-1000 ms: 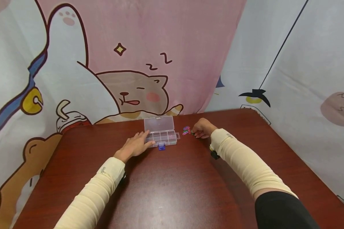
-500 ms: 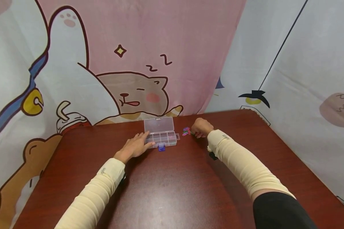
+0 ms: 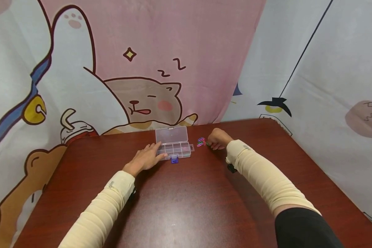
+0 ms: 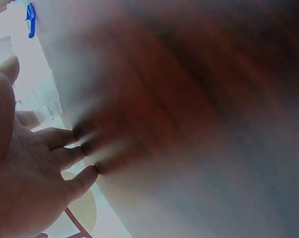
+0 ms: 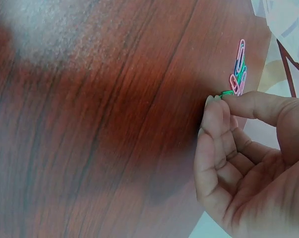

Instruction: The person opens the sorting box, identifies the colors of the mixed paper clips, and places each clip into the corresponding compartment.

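On the left I see the person's left hand (image 3: 143, 159), fingers straight and apart, gripping nothing, resting at the left end of a clear plastic compartment case (image 3: 182, 155). Its lid (image 3: 172, 135) is already open; flecks of pink and green show in the right-hand compartments, too small for me to identify. Right of it, several colored paper clips (image 5: 241, 57) lie clustered on the wood-grain table (image 3: 173, 206), so I judge the work unfinished. Beside them, the right hand (image 3: 218, 138) pinches a green paper clip (image 5: 227, 93) between thumb and index finger.
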The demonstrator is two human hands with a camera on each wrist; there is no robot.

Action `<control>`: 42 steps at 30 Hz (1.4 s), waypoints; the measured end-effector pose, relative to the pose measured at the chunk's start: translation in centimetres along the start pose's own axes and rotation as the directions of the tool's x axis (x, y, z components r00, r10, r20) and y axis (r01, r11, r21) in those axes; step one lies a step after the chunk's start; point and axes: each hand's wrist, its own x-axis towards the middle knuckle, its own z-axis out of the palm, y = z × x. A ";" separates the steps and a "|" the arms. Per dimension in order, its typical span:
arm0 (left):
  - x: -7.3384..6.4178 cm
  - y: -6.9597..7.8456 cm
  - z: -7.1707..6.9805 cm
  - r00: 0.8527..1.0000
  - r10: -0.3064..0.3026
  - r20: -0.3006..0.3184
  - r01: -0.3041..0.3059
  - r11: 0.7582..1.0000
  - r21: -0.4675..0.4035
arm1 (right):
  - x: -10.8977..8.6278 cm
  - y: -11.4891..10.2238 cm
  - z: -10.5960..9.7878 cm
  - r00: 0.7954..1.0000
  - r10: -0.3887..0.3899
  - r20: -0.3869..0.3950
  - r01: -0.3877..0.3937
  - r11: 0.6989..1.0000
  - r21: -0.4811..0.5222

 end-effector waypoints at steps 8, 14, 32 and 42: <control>-0.1 0.0 -0.1 1.000 0.002 0.004 -0.002 1.000 -0.002 | -0.2 -0.4 -0.6 0.999 -0.014 0.029 0.013 0.998 0.053; 0.1 0.0 -0.1 1.000 -0.003 0.004 0.003 1.000 0.004 | -0.4 -1.0 -1.0 0.996 -0.076 0.038 0.071 0.991 0.116; 0.0 -0.1 0.1 1.000 -0.008 0.010 0.008 1.000 -0.009 | -1.6 -4.4 1.5 0.957 -0.184 0.224 0.115 0.950 0.289; 0.1 -0.1 0.1 1.000 -0.001 0.006 0.001 1.000 0.002 | -2.3 -5.3 2.3 0.925 -0.259 0.280 0.205 0.957 0.207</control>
